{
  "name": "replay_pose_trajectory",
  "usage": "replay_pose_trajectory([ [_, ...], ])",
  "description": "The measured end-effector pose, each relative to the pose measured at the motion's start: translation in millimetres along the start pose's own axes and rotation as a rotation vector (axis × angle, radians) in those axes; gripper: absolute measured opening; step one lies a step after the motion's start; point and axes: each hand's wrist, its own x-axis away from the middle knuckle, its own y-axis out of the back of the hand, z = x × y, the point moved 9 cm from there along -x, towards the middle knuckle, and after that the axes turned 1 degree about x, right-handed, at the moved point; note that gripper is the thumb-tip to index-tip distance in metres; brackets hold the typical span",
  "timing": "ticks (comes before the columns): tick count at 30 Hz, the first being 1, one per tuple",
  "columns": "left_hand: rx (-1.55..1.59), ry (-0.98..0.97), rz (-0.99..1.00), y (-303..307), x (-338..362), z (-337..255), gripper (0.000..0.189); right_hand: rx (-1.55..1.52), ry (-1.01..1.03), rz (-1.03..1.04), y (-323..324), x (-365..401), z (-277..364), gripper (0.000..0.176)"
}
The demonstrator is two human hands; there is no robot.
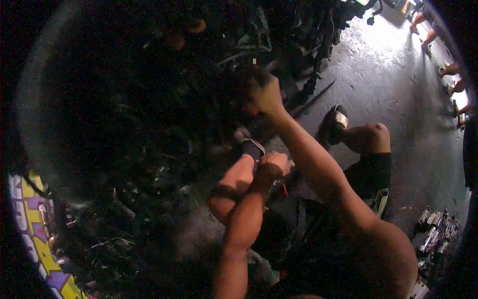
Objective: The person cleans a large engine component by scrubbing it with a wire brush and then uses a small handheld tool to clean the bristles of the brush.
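Observation:
My right hand [269, 95] reaches out over the dark, tangled heap [174, 114], its fingers curled closed. Whatever it grips is lost in shadow; a dark shape and a dim reddish-orange spot [254, 110] show beside it. Closer to my body, my left hand [275, 164] is closed beside my lower leg [238, 174]. What lies inside it is hidden, though a small pale edge shows at its right side. A thin red piece [285, 189] appears just below that hand.
Cable-like strands [318, 60] hang at the top. My other leg, in a sandal [339, 118], is on the grey floor [368, 74]. Metal parts [438, 229] are piled at lower right. Several other people's legs [430, 37] line the upper right. A lettered banner [40, 234] borders the left.

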Motion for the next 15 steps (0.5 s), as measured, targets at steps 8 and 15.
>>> replay_pose_trajectory([
  [8, 0.029, -0.135, -0.385, -37, -38, 26, 0.044, 0.243, 0.257, 0.379, 84, 69, -3, 0.019],
  [15, -0.069, 0.155, -0.052, -19, -40, 6, 0.061, 0.323, -0.061, 0.358, 266, 111, -65, 0.024],
])
